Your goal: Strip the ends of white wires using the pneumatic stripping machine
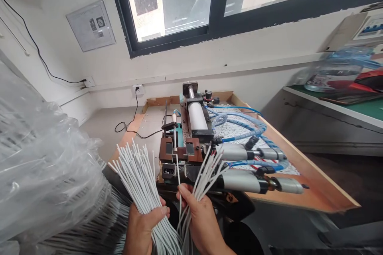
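A thick bundle of white cables (140,179) fans upward out of my left hand (146,223), whose fingers are wrapped round it. My right hand (200,215) grips a smaller bunch of white cables (208,171); a few of their tips show red. Between thumb and forefinger of that same hand, one single cable (178,171) stands nearly upright. Its upper end reaches the brown jaw blocks (167,149) of a pneumatic machine (197,115) in front of me. Whether the tip sits inside the jaws I cannot tell. Lower down, the cables of both hands run close together.
Clear plastic wrapping (50,167) over more cables (86,227) bulges at the left. Blue air hoses (254,131) and metal cylinders (242,181) extend to the machine's right, within a wooden-edged tray (323,181). A green-topped shelf (362,105) holds a plastic container (332,73).
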`<state>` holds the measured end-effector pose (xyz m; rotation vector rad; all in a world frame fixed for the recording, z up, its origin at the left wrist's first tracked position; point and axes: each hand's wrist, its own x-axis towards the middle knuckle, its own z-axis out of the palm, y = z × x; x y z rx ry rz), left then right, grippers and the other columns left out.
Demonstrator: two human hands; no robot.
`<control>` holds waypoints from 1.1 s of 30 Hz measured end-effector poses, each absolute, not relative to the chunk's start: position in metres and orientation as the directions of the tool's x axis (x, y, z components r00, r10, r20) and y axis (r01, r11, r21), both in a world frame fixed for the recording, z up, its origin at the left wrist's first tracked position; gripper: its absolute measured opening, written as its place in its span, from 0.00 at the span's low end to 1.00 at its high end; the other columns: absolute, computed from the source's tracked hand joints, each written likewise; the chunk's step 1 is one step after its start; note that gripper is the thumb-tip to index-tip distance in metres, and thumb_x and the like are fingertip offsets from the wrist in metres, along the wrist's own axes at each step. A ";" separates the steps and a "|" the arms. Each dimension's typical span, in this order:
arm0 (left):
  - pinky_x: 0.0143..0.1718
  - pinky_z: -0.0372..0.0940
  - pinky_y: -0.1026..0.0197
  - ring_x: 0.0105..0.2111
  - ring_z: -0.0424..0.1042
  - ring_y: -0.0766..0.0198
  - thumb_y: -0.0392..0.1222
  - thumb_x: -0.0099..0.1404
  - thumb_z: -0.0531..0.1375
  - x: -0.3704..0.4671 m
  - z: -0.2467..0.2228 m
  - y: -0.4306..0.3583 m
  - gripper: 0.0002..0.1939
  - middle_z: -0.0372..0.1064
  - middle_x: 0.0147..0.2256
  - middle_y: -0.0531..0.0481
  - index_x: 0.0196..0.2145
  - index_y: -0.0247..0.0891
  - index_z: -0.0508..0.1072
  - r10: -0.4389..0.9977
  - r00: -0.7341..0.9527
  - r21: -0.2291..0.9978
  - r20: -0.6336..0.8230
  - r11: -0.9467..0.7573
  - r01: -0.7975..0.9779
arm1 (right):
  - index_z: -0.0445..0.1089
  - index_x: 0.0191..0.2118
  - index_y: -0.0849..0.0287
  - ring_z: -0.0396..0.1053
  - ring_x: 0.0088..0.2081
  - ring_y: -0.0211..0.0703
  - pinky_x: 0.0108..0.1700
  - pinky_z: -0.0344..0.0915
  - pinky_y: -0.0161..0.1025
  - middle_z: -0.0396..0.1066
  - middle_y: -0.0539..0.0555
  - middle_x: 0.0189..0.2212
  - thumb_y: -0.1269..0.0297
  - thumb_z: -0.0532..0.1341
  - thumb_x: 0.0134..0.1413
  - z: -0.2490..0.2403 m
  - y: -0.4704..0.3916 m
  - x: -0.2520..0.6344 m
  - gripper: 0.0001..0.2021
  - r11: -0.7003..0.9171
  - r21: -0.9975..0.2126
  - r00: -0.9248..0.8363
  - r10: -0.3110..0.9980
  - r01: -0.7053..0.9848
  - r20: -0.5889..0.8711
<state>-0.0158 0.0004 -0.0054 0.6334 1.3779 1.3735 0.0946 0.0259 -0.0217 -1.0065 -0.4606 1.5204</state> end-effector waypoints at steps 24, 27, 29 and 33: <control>0.23 0.60 0.63 0.19 0.65 0.66 0.34 0.43 0.62 -0.038 -0.001 -0.010 0.08 0.68 0.17 0.52 0.26 0.33 0.74 0.950 -0.210 0.929 -0.232 0.153 -0.337 | 0.66 0.20 0.63 0.47 0.18 0.30 0.22 0.44 0.30 0.55 0.45 0.14 0.54 0.60 0.43 -0.031 -0.007 0.117 0.15 -0.348 -0.874 -0.389 0.898 -0.339 -0.206; 0.23 0.59 0.63 0.19 0.65 0.65 0.35 0.44 0.62 -0.039 0.002 -0.017 0.08 0.69 0.18 0.51 0.27 0.33 0.74 0.970 -0.152 0.936 -0.192 0.134 -0.324 | 0.67 0.21 0.64 0.50 0.19 0.31 0.23 0.45 0.30 0.59 0.46 0.15 0.53 0.61 0.39 -0.035 -0.026 0.123 0.16 -0.420 -0.866 -0.520 0.821 -0.272 -0.235; 0.23 0.59 0.63 0.19 0.65 0.65 0.36 0.43 0.63 -0.039 0.006 -0.023 0.06 0.68 0.17 0.52 0.24 0.34 0.74 0.981 -0.116 0.943 -0.156 0.113 -0.313 | 0.67 0.21 0.64 0.50 0.18 0.31 0.23 0.46 0.30 0.60 0.47 0.14 0.53 0.63 0.37 -0.037 -0.036 0.124 0.16 -0.477 -0.838 -0.559 0.784 -0.265 -0.270; 0.23 0.59 0.62 0.19 0.64 0.65 0.34 0.42 0.62 -0.039 0.013 -0.037 0.03 0.67 0.17 0.52 0.20 0.33 0.73 0.995 -0.061 0.968 -0.075 0.058 -0.243 | 0.67 0.21 0.64 0.50 0.18 0.30 0.22 0.45 0.30 0.61 0.48 0.15 0.54 0.64 0.35 -0.041 -0.051 0.124 0.16 -0.519 -0.804 -0.598 0.754 -0.292 -0.270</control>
